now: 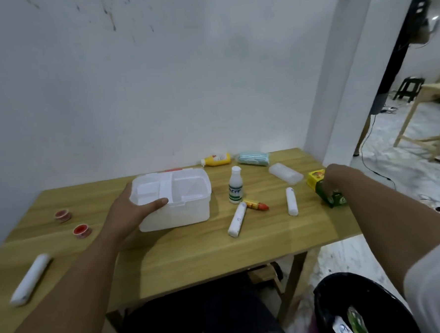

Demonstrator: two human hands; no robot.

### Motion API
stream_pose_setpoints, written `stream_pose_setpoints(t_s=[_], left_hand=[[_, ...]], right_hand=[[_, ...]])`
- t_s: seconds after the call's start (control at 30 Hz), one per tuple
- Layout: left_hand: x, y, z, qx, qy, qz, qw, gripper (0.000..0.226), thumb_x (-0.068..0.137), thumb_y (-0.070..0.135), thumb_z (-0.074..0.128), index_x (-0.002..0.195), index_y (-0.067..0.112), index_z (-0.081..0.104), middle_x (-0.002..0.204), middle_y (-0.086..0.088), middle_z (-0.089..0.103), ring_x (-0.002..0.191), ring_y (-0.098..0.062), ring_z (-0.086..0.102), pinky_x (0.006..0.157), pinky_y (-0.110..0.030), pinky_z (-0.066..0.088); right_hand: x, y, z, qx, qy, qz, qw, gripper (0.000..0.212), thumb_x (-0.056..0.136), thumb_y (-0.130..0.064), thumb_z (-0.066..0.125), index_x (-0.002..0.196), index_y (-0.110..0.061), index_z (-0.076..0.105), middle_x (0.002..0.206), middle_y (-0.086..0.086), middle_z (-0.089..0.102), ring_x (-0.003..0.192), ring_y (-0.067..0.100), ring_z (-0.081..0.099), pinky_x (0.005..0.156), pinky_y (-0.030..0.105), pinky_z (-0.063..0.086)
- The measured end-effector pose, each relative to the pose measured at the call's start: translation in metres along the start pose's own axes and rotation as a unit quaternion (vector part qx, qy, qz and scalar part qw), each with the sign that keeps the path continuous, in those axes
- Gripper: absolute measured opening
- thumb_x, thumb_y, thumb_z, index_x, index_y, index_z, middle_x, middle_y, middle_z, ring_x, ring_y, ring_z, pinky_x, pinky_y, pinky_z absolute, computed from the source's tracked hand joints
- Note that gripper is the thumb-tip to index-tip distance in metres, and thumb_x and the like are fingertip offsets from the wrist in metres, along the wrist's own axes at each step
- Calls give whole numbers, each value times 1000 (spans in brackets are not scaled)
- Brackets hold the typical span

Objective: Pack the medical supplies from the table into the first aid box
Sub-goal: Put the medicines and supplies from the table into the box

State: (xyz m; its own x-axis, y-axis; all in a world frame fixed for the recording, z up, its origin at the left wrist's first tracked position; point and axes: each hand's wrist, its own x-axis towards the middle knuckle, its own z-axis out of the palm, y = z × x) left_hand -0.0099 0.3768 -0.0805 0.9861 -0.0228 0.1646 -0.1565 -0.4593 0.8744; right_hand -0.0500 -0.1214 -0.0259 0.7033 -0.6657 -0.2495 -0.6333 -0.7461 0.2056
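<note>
Head view of a wooden tabletop (183, 261) set against a white wall. The landmark is the open translucent white first aid box (174, 202), which stands lidless near the middle of the tabletop, its divided insert tray visible inside.

The left hand (129, 210) rests against the box's left end: the palm lies on the outer wall and the thumb (155, 203) hooks over the near rim, so the fingers are clamped on the box.

Right of the box stand or lie the remaining supplies. Nearest is an upright white bottle (235, 187) with a green label. In front of that bottle lie a white bandage roll (237, 218) and a small yellow tube with a red cap (256, 204), touching at one end. Farther right lies a second white roll (291, 201). Behind the box, near the wall, a yellow bottle (217, 159) lies on its side, with a packet of pale blue face masks (254, 158) and a clear plastic case (285, 173) beyond it to the right.

At the far right edge, well apart from the box, the right hand (332, 182) reaches down onto a green and yellow carton (326, 189); the fingers are on it, but whether they close around it cannot be told.

Left of the box lie two red tape rolls (63, 215), and farther left and nearer the camera, a third white roll (31, 279).
</note>
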Motion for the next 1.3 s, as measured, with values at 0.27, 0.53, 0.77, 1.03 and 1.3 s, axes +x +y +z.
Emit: stream_pose_setpoints(t_s=[0.27, 0.53, 0.77, 1.03, 1.3], left_hand=[[-4, 1, 3, 6, 20, -12, 1000, 99, 60, 66, 88, 145, 34, 49, 133, 9, 62, 114, -18, 58, 70, -24, 45], [-5, -2, 3, 17, 42, -5, 999, 97, 55, 73, 86, 139, 39, 52, 129, 14, 64, 114, -16, 61, 73, -25, 48], [-4, -3, 4, 15, 39, 0, 999, 100, 58, 68, 88, 145, 38, 49, 137, 11, 61, 120, -17, 57, 75, -28, 50], [-3, -7, 6, 13, 41, 5, 999, 99, 60, 67, 87, 145, 38, 46, 132, 16, 57, 116, -13, 53, 68, -19, 44], [-3, -9, 8, 21, 53, 12, 998, 93, 63, 62, 88, 143, 43, 45, 126, 19, 53, 114, -12, 50, 70, -23, 45]], right_hand=[[-33, -33, -86, 99, 156, -128, 974, 37, 56, -13, 88, 80, -5, 60, 74, 12, 61, 63, 26, 59, 58, 30, 49], [-105, -149, -131, 169, 72, -404, 896, 61, 65, -18, 92, 122, -17, 72, 114, 7, 71, 98, 26, 70, 82, 43, 64], [-136, -230, -95, -25, 109, -465, 878, 41, 62, -12, 89, 102, -11, 77, 93, 5, 74, 85, 26, 70, 79, 44, 63], [-131, -251, -97, -75, 147, -472, 866, 28, 66, -6, 81, 91, -10, 71, 81, 5, 66, 79, 26, 68, 73, 42, 62], [-130, -279, -51, 25, 103, -513, 852, 33, 70, -14, 88, 101, -9, 78, 97, 6, 73, 87, 23, 68, 70, 33, 58]])
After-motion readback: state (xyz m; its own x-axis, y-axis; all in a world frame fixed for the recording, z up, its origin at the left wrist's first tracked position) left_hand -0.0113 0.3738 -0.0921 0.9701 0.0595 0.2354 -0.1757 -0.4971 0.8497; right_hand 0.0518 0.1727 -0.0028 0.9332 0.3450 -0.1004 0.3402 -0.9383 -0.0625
